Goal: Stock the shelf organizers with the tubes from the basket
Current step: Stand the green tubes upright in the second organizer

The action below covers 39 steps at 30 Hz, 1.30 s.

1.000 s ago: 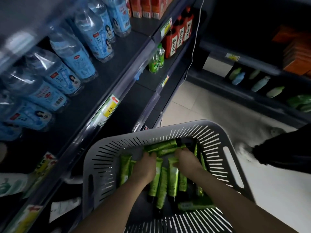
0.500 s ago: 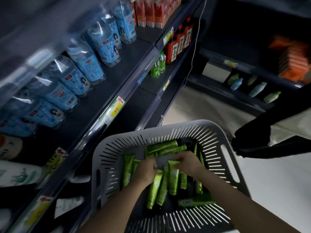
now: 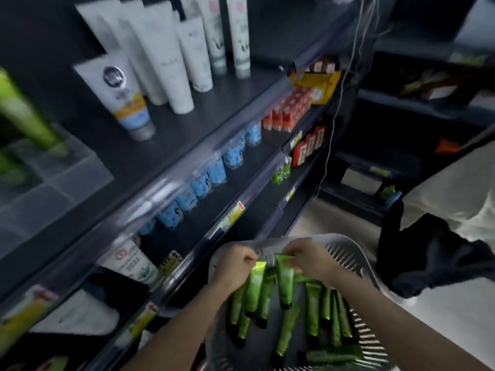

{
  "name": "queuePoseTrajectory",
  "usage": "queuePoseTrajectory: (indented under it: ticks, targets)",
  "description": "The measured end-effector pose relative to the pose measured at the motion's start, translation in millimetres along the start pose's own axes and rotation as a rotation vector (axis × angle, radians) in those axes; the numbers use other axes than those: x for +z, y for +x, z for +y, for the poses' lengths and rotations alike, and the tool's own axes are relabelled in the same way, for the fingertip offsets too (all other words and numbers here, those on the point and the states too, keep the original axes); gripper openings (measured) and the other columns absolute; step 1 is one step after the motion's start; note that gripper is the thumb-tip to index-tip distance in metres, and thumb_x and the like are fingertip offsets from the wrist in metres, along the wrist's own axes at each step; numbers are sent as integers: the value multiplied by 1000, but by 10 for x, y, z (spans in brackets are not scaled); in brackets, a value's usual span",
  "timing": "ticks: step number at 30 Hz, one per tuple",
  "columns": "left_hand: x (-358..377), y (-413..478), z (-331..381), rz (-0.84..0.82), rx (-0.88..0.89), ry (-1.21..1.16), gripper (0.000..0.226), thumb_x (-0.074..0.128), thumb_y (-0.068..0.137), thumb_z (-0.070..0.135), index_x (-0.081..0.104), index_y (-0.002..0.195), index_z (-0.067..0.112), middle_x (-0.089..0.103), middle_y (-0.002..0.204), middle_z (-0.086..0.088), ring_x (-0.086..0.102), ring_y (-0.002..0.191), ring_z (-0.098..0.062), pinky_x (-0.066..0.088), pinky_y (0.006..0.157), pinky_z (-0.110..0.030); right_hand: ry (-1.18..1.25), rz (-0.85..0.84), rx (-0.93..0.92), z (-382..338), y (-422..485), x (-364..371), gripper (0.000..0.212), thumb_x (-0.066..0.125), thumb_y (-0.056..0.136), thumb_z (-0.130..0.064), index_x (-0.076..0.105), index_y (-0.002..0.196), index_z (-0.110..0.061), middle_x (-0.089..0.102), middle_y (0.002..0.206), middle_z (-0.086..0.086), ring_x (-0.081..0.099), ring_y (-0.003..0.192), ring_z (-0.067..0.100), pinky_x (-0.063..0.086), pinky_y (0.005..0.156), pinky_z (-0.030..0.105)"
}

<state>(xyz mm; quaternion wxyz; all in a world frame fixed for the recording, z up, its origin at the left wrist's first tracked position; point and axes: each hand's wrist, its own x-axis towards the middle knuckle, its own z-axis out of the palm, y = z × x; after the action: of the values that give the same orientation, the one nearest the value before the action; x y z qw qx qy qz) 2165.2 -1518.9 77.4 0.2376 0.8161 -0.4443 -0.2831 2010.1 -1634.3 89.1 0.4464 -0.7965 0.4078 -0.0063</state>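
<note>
Dim shop aisle, with dark shelving (image 3: 187, 124) climbing the left side and a pale floor (image 3: 321, 218) beyond it. Low in front of the person sits a grey slotted basket (image 3: 348, 250). The green tubes (image 3: 313, 309) lie loose in its bottom, most with their dark caps toward the near side.

The left hand (image 3: 235, 266) is curled round the crimped end of a first tube (image 3: 255, 286), which hangs cap-down over the pile. A couple more green ones sit right beside it, and I cannot tell whether they are in the same grip. The right hand (image 3: 308, 257) pinches the flat end of a second tube (image 3: 285, 283) between thumb and fingers. It also hangs cap-down, just beside the first. Both hands are over the far part of the basket, near each other but apart.

Up on the left, on a higher shelf, stands a clear divided organizer (image 3: 59, 178), with blurred green shapes upright at its far-left end. Tall white tubes (image 3: 166, 57) stand along that same shelf. One level down runs a row of blue-labelled bottles (image 3: 206, 178), with red cartons (image 3: 286, 111) further along. Below those are small green bottles (image 3: 280, 172) and dark bottles with red labels (image 3: 308, 143). A white cable (image 3: 332, 129) hangs down past the shelf ends. At the right edge is someone's pale garment (image 3: 455, 199), with dark cloth (image 3: 442, 263) beneath it.
</note>
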Motion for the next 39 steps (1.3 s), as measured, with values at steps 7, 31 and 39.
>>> queuePoseTrajectory:
  ticks: [7, 31, 39]
  targets:
    - [-1009, -460, 427, 288, 173, -54, 14, 65, 83, 6, 75, 88, 13, 71, 85, 7, 60, 78, 2, 40, 70, -9, 63, 16, -229, -986, -204, -461, 20, 72, 75, -4, 66, 65, -20, 62, 63, -4, 57, 61, 11, 50, 60, 33]
    - [-4085, -2179, 270, 1314, 136, 76, 10, 69, 80, 10, 76, 84, 15, 69, 79, 9, 58, 70, -1, 36, 68, 2, 354, 87, -948, -4354, -651, -205, 28, 68, 80, 1, 67, 77, -27, 67, 74, -2, 60, 70, 10, 52, 75, 31]
    - [-4249, -2276, -107, 1402, 9, 130, 12, 65, 83, 9, 76, 88, 11, 73, 88, 1, 61, 80, -7, 41, 80, -16, 164, 143, -1048, -4796, -426, 251, 17, 71, 79, -6, 70, 86, -21, 66, 80, -7, 60, 74, 8, 45, 70, 17]
